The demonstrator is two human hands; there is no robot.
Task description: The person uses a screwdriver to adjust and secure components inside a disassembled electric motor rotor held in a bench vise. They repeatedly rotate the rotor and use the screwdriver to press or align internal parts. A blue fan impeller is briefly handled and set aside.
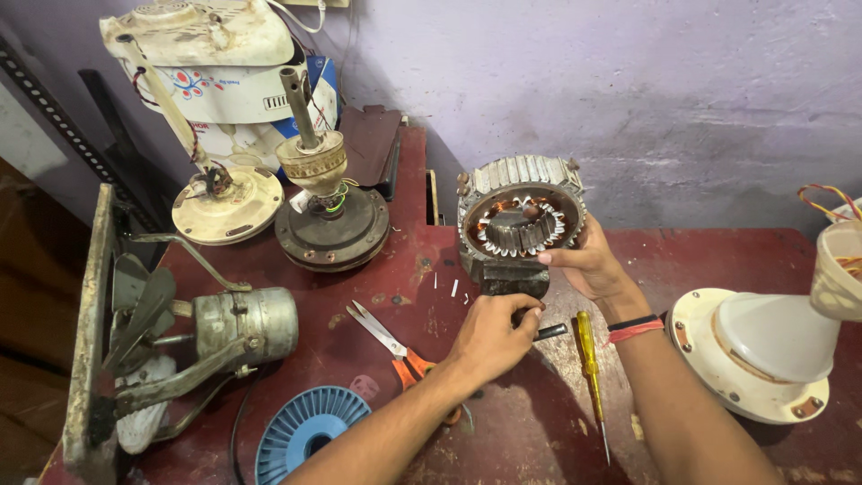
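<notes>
A grey finned motor stator with copper windings stands tilted on the dark red table, its open bore facing me. My right hand grips its lower right rim and steadies it. My left hand is closed around a dark tool handle just below the stator's base. A yellow-handled screwdriver lies on the table between my forearms. Orange-handled scissors lie open to the left of my left hand.
Two ceiling fan motors with rods stand at the back left before a carton. An exhaust fan in a frame sits at left, a blue plastic impeller at the front. A white fan canopy is at right.
</notes>
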